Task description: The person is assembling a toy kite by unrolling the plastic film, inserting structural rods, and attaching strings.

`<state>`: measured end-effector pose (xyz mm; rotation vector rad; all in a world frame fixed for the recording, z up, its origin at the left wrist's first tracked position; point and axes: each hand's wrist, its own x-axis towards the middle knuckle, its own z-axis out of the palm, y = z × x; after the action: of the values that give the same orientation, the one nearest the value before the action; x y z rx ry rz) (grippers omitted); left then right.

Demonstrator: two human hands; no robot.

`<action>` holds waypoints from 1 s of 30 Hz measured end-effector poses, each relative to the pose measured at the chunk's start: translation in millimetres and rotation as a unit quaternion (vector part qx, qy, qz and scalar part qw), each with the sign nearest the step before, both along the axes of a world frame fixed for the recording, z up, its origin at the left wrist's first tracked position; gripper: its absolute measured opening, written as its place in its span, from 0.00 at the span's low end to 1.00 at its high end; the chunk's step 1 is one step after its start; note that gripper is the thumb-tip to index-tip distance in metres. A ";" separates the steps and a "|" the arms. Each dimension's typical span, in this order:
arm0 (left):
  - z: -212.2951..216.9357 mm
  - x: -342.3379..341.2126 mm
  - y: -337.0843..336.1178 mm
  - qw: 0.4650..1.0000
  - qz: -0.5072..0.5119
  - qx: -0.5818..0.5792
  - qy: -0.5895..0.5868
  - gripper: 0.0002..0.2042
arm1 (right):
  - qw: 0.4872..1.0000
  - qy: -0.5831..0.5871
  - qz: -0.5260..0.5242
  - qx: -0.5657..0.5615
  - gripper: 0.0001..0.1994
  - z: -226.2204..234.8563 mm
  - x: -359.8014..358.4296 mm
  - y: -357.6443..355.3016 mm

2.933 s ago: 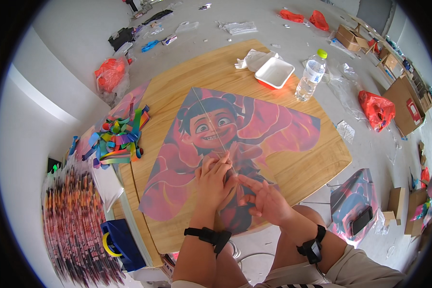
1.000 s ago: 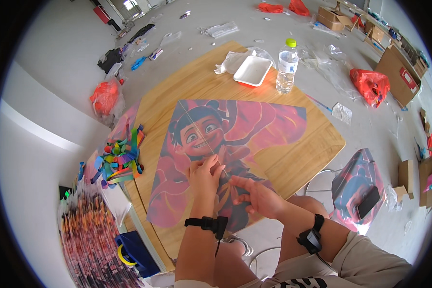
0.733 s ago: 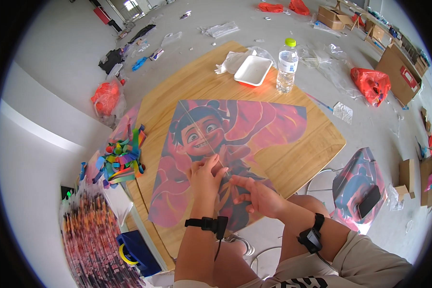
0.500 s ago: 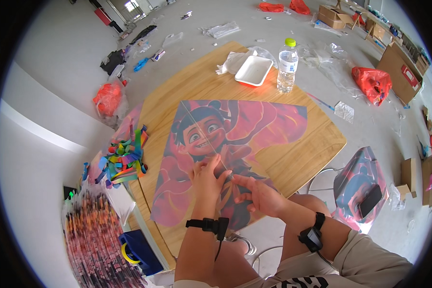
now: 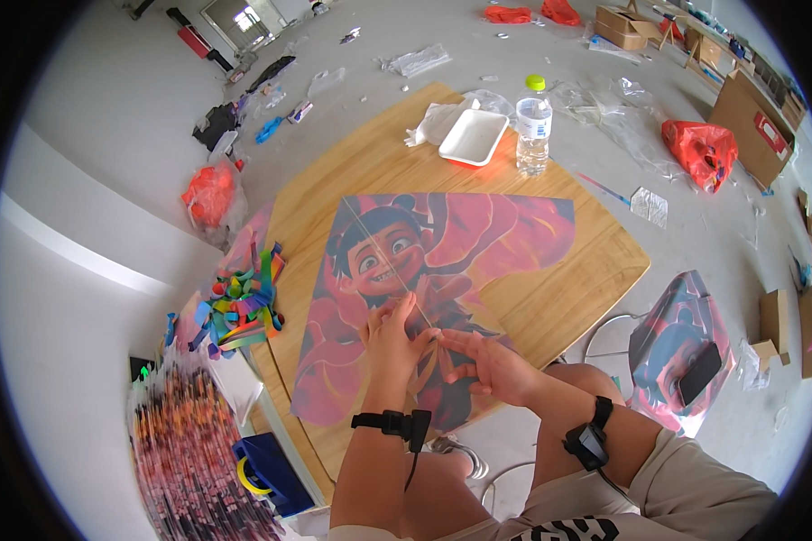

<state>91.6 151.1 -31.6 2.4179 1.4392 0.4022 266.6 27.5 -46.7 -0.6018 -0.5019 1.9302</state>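
Note:
A printed kite sheet (image 5: 505, 230) with a cartoon figure in pink, red and dark tones lies flat on the wooden table (image 5: 595, 270). A thin pale rod (image 5: 366, 225) runs slantwise down its middle. My left hand (image 5: 392, 343) rests on the sheet beside the rod, index finger stretched along it and thumb pointing right. From the other side my right hand (image 5: 496, 368) reaches in, fingers extended and slightly bent. Its fingertips meet my left thumb over the rod's lower part. Anything small between them is too hidden to make out.
A white tray (image 5: 472, 140) and a water bottle (image 5: 533, 131) stand at the table's far end. Colourful ribbons (image 5: 244, 307) are heaped at the left, above stacked packaged prints (image 5: 194, 451) and a dark blue case (image 5: 275, 473). Another printed kite (image 5: 672, 325) with a phone (image 5: 700, 374) is at right.
My left thumb has moved down and right, and my right fingertips now meet it. The kite sheet and the surroundings shift slightly in view with my head.

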 end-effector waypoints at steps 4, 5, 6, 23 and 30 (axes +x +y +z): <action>0.4 -1.9 0.7 1.000 -0.006 0.002 0.004 0.37 | 1.000 0.005 -0.003 -0.020 0.31 -1.3 0.3 -1.8; 1.4 -1.6 0.3 1.000 -0.007 0.002 0.004 0.37 | 1.000 0.005 -0.004 -0.020 0.31 -0.7 1.0 -1.9; 3.1 -1.1 -0.4 1.000 -0.005 -0.009 0.020 0.38 | 1.000 0.006 -0.007 -0.023 0.29 0.5 2.1 -1.7; -13.2 -2.0 -72.0 0.984 -0.104 0.046 0.140 0.43 | 0.982 0.039 -0.137 -0.121 0.20 -6.3 11.0 -1.2; -12.6 -3.0 -91.6 0.991 -0.073 0.090 0.069 0.35 | 0.982 -0.019 -0.141 -0.125 0.18 -7.8 10.7 -11.2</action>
<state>88.7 59.5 -44.2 2.7240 1.3185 0.3515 277.4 16.2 -54.5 -0.8257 -0.1841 1.7229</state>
